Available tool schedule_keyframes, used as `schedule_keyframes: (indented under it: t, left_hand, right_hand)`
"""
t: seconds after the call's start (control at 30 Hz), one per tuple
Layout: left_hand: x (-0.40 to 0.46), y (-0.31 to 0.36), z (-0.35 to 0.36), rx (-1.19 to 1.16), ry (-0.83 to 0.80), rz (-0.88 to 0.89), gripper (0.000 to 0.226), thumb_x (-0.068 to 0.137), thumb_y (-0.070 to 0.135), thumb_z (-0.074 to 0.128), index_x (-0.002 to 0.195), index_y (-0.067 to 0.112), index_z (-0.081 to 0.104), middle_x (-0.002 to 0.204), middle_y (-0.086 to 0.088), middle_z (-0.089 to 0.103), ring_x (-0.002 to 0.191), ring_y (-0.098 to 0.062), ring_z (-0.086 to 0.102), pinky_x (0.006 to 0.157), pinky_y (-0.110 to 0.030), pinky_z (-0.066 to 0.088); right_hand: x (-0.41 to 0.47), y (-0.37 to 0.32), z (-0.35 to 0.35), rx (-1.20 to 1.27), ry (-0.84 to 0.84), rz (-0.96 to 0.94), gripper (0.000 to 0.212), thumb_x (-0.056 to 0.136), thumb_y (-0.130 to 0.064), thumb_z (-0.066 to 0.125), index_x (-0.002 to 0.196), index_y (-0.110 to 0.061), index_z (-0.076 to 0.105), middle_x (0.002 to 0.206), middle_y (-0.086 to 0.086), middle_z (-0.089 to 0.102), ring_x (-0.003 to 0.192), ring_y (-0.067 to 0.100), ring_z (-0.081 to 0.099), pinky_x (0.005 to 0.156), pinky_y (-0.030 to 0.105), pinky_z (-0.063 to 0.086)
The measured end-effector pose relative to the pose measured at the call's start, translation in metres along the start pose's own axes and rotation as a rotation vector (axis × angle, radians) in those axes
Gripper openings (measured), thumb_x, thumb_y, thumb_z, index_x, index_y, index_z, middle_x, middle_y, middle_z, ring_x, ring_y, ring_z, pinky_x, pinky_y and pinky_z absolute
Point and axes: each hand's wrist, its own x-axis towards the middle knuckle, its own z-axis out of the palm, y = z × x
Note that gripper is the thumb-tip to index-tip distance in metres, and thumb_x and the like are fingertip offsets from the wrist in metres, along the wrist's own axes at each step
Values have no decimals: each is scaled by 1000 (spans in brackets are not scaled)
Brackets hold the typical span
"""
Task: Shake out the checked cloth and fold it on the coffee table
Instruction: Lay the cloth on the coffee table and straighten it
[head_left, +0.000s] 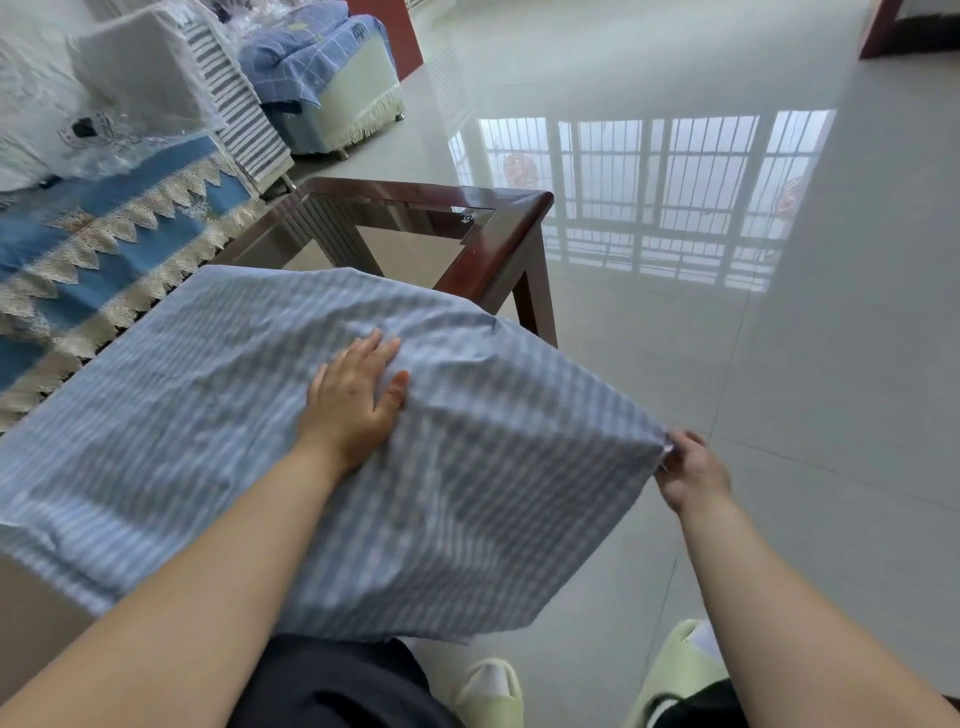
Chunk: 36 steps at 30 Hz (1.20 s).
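Hands: left hand (358, 395) lies flat and spread, palm down, on the cloth; right hand (688, 470) is pinched closed on a corner of the same cloth, out past the table's edge.
Cloth: pale blue-and-white checked cotton cloth (260, 415), blurred in places, spreads under the left hand and away to its left, then rises in a taut slope to the right hand. Its near edge hangs down toward the person's legs.
Tabletop: dark red wooden coffee table with a glass tabletop (498, 228) shows bare beyond the left hand's fingertips; the cloth covers the nearer part.
Key relation: the cloth's long run lies left to right, from the pressed patch to the lifted corner. Left hand is nearer the cloth's middle and pins it; right hand alone holds a free corner, well apart from the left.
Step in hand: judged from the layout, shaking out looks done and the first fold is being set up.
Next move: likely carry the right corner across over the left hand toward the far left side, the pinned middle serving as the crease.
Risk: smooth glass may let the cloth slide if the left hand lifts early.
Further left: blue lace-trimmed sofa cover (104, 244), beside the cloth.
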Motion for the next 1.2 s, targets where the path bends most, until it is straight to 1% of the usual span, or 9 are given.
schedule_keyframes:
  t: [0.1,0.17,0.37,0.57,0.77,0.87,0.93,1.1,1.2]
  left_hand:
    - [-5,-1,-6,51,-51,19,76,83,68,14,147,29,32,157,3,25,145,-20,22,116,-44,20]
    - [-9,-2,-11,77,-78,-7,72,86,65,20,148,29,29,158,2,23,145,-21,21,116,-43,20]
    - [-39,-6,-34,-1,-199,-224,63,93,50,46,149,28,26,158,1,22,144,-21,20,115,-41,20]
    - [-112,-42,-52,43,-379,-359,79,84,60,54,149,30,21,160,0,12,146,-26,10,115,-49,20]
    - [-167,-32,-78,270,-547,62,94,71,74,58,148,41,16,157,9,5,144,-21,8,112,-45,24]
    - [-182,-35,-89,159,-614,36,119,40,97,36,145,44,22,151,10,14,141,-20,15,113,-42,25]
    - [-191,-42,-95,115,-601,-1,126,35,99,35,145,39,24,150,10,19,139,-20,21,112,-43,26]
    - [-177,-69,-114,65,-171,-198,37,88,49,54,106,19,66,113,-5,60,114,-26,53,87,-36,43]
    - [-141,-77,-143,131,-78,-294,29,93,45,51,92,22,69,101,-5,65,99,-27,57,74,-34,44]
  right_hand:
    - [-12,14,-17,-77,48,86,79,89,-67,33,151,-20,17,153,6,32,133,23,44,113,48,28]
    - [-28,44,-15,-322,-56,221,97,75,-84,27,151,-23,21,149,6,40,135,27,41,114,52,23]
    - [-84,145,-3,-774,-52,288,57,89,-43,60,134,-10,45,124,9,57,104,28,57,85,37,43]
    - [-149,128,-1,-1037,-26,397,49,100,-40,38,120,2,52,79,16,68,57,28,67,53,38,57]
    - [-202,44,68,-973,-368,366,11,91,-11,53,84,-5,60,52,4,63,41,11,60,36,16,44]
    - [-219,-7,113,-520,-508,145,16,67,-6,69,82,-3,72,76,9,73,66,18,71,56,25,58]
    - [-225,-29,139,-232,-479,46,20,88,-13,57,85,-1,73,85,12,74,77,21,73,65,29,59]
    - [-229,-28,173,-351,-572,-26,38,100,-38,28,111,-16,58,118,9,66,113,27,60,96,50,41]
    - [-219,-24,187,-645,-615,-48,38,99,-42,30,115,-19,56,115,11,67,111,28,61,94,50,43]
